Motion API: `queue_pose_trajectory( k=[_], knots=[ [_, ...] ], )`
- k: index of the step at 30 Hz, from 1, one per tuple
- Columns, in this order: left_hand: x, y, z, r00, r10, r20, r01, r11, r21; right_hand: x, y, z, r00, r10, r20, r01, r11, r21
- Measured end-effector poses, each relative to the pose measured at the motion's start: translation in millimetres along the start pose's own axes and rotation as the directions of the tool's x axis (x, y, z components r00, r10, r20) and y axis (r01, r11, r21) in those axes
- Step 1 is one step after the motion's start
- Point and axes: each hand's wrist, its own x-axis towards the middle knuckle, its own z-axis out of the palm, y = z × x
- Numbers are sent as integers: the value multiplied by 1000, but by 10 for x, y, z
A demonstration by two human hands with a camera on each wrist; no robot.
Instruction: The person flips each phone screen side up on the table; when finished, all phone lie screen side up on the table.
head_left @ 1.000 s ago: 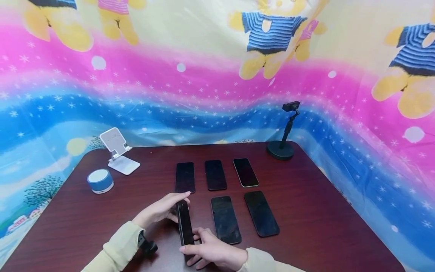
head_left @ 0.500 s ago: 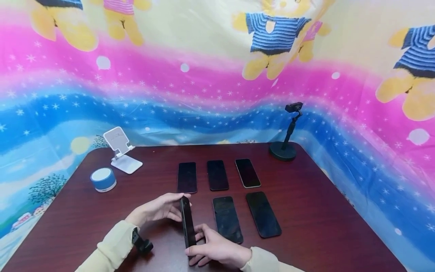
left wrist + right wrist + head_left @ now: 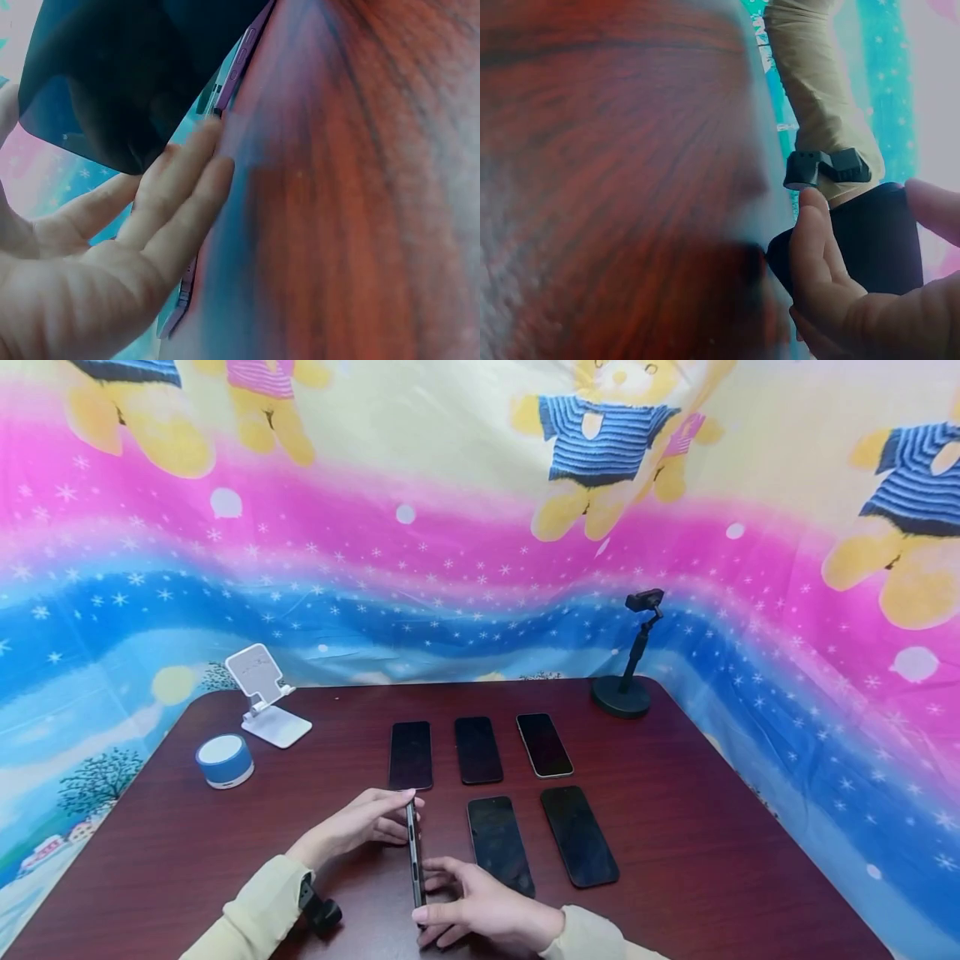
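Observation:
A smartphone (image 3: 414, 860) stands on its long edge between my two hands, so the head view shows it as a thin strip. My left hand (image 3: 360, 827) holds its far end, with the thumb on the upper corner. My right hand (image 3: 480, 906) pinches its near end between thumb and fingers. In the left wrist view the dark glossy face of the smartphone (image 3: 127, 75) tilts over the left fingers (image 3: 180, 202). The right wrist view shows a black side of the smartphone (image 3: 877, 240) inside the right hand's grip (image 3: 855, 307).
Several dark phones lie flat in two rows; one phone (image 3: 501, 845) is just right of my hands, another phone (image 3: 410, 756) just beyond them. A white folding stand (image 3: 276, 724) and a blue round speaker (image 3: 225, 762) are at left. A black stand (image 3: 621, 696) occupies the back right corner.
The held smartphone has turned from showing its dark broad side to nearly edge-on in the head view, and has shifted slightly right. Both hands keep their hold; the other phones stay put.

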Motion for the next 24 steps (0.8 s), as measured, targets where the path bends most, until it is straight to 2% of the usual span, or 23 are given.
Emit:
queue_pose_trajectory(
  k=[7,12,19,24],
  knots=[
    [-10,-37,-46,999,25,44,-24,1000,-20,-31,-22,11,997,-75,-5,75,997,20],
    [-21,-56,-69,996,45,73,-46,999,5,-55,-53,2,996,-85,9,85,996,26],
    [-39,-86,-67,998,54,31,-55,998,33,-85,-90,30,997,-62,-35,63,997,45],
    [-51,-114,-86,997,80,21,-80,996,26,-83,-58,36,994,-96,-57,99,994,38]
  ],
)
